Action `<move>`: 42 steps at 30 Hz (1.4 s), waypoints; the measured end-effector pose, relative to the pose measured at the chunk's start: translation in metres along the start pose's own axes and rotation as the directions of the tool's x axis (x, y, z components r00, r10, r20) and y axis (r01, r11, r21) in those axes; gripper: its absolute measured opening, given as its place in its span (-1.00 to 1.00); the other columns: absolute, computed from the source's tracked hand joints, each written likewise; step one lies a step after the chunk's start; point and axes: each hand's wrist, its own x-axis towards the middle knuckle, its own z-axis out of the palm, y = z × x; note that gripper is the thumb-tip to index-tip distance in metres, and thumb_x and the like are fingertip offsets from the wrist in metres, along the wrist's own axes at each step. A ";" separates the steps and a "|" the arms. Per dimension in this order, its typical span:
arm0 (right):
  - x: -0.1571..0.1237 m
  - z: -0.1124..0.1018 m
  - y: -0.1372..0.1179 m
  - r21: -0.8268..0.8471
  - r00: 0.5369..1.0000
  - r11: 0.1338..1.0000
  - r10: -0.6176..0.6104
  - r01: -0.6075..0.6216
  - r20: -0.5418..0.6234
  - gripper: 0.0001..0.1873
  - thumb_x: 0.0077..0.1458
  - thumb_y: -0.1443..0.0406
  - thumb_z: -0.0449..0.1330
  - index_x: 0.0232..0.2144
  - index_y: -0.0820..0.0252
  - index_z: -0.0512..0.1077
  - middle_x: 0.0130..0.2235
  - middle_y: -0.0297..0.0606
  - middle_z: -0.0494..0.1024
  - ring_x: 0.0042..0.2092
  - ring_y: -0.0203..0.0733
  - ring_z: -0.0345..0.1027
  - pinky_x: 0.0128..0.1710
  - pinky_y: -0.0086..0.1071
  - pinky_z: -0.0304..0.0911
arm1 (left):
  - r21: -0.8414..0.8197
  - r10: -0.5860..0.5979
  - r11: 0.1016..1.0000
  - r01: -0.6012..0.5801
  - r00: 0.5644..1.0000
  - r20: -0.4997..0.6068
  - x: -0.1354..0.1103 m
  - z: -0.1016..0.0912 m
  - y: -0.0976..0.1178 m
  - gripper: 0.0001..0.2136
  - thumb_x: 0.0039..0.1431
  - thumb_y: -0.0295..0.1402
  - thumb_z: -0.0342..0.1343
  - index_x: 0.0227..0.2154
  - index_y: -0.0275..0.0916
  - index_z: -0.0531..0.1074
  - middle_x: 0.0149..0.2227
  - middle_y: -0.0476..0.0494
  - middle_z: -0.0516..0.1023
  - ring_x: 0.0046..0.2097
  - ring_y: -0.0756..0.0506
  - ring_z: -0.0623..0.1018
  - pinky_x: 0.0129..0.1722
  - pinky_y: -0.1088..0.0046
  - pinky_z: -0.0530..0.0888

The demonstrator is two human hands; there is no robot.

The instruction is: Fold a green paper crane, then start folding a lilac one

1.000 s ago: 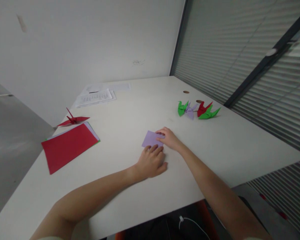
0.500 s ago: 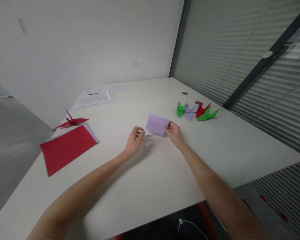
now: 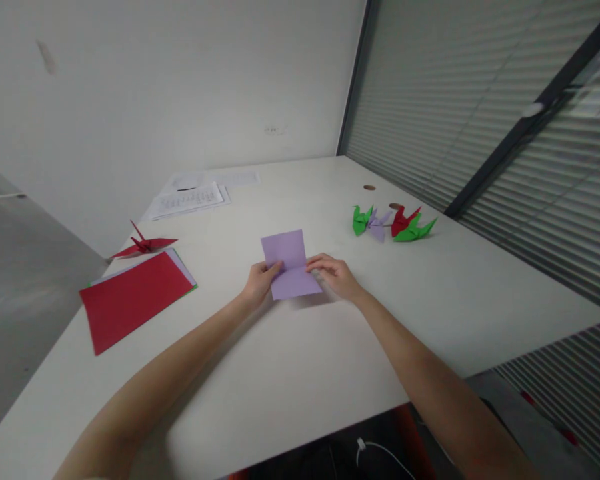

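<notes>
A purple sheet of origami paper stands partly unfolded above the table, bent along a crease across its middle. The upper half rises up and the lower half slants toward me. My left hand pinches its left edge near the crease, thumb on top and fingers behind. At the right end of the crease, my right hand has its fingertips closed on the edge; its thumb is hidden.
To the left, a red paper crane sits behind a stack of red paper with purple and green sheets beneath. Several folded cranes, including a green one, stand at right. Printed papers lie at the back left.
The purple paper, folded over in my right hand before, is opened out along its crease and has moved left. My left hand, earlier free beside it, has taken its left edge.
</notes>
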 end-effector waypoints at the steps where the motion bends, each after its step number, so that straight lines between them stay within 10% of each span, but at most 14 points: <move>1: 0.001 0.000 0.002 0.017 0.998 0.999 0.034 -0.033 -0.057 -0.80 0.07 0.28 0.09 -0.37 0.13 0.52 -0.19 -0.20 0.52 -0.10 -0.17 0.39 -0.03 -0.22 0.27 | 0.025 0.021 0.999 -0.021 1.000 0.010 0.000 0.000 -0.001 -0.63 -0.21 -0.13 0.36 -0.47 -0.38 0.51 -0.43 -0.14 0.55 -0.43 -0.03 0.47 -0.41 0.46 0.39; 7: 0.004 0.006 0.012 0.184 0.954 0.955 0.260 -0.232 -0.146 -0.64 -0.14 0.12 0.31 -0.30 0.18 0.41 -0.34 -0.28 0.49 -0.33 -0.25 0.36 -0.34 -0.38 0.29 | 0.109 0.059 0.991 -0.075 0.989 0.137 -0.005 0.004 -0.002 -0.59 -0.14 -0.06 0.32 -0.44 -0.39 0.55 -0.43 -0.16 0.56 -0.41 -0.05 0.48 -0.37 0.43 0.39; 18: 0.005 0.004 0.013 0.255 0.939 0.930 0.308 -0.264 -0.151 -0.68 -0.15 0.09 0.29 -0.48 0.19 0.35 -0.51 -0.41 0.39 -0.46 -0.32 0.25 -0.43 -0.41 0.17 | 0.034 0.047 0.998 -0.050 0.996 0.079 -0.006 0.002 0.006 -0.64 -0.21 -0.12 0.37 -0.54 -0.35 0.48 -0.46 -0.12 0.52 -0.41 -0.02 0.47 -0.33 0.42 0.43; 26: 0.000 0.004 0.016 0.301 0.939 0.901 0.340 -0.313 -0.041 -0.55 -0.10 0.12 0.28 -0.20 0.08 0.18 -0.56 -0.53 0.37 -0.53 -0.32 0.24 -0.48 -0.44 0.16 | 0.086 0.032 0.995 -0.044 0.990 0.139 -0.007 0.002 0.007 -0.40 -0.23 -0.29 0.40 -0.05 -0.30 0.36 -0.35 -0.16 0.60 -0.36 -0.09 0.56 -0.25 0.28 0.49; 33: -0.004 -0.006 0.001 -0.134 0.997 0.990 0.026 -0.035 -0.068 -0.60 -0.03 0.00 0.26 -0.21 0.10 0.47 -0.02 -0.13 0.35 0.00 -0.07 0.28 -0.06 -0.16 0.28 | 0.201 0.176 0.967 -0.158 0.981 -0.075 -0.001 -0.002 0.004 -0.68 -0.20 -0.29 0.32 -0.36 -0.39 0.53 -0.30 -0.26 0.60 -0.32 -0.14 0.55 -0.27 0.25 0.50; 36: -0.008 -0.006 -0.006 -0.371 0.988 0.917 -0.111 0.144 0.110 -0.40 -0.23 0.01 0.41 -0.08 0.00 0.51 0.15 -0.11 0.16 0.19 0.08 0.05 0.14 0.01 0.09 | 0.156 0.210 0.970 -0.184 0.964 -0.165 0.003 -0.004 0.006 -0.67 -0.21 -0.29 0.31 -0.35 -0.39 0.53 -0.28 -0.25 0.59 -0.30 -0.15 0.54 -0.27 0.26 0.50; 42: -0.007 0.002 -0.008 -0.574 0.962 0.772 -0.203 0.273 0.185 -0.67 0.08 0.35 0.22 -0.12 -0.13 0.54 0.08 -0.21 0.36 0.12 0.01 0.09 0.14 0.04 0.06 | 0.052 0.189 0.982 -0.183 0.969 -0.162 0.003 -0.002 0.008 -0.65 -0.23 -0.28 0.31 -0.34 -0.38 0.52 -0.24 -0.26 0.59 -0.27 -0.15 0.54 -0.24 0.27 0.50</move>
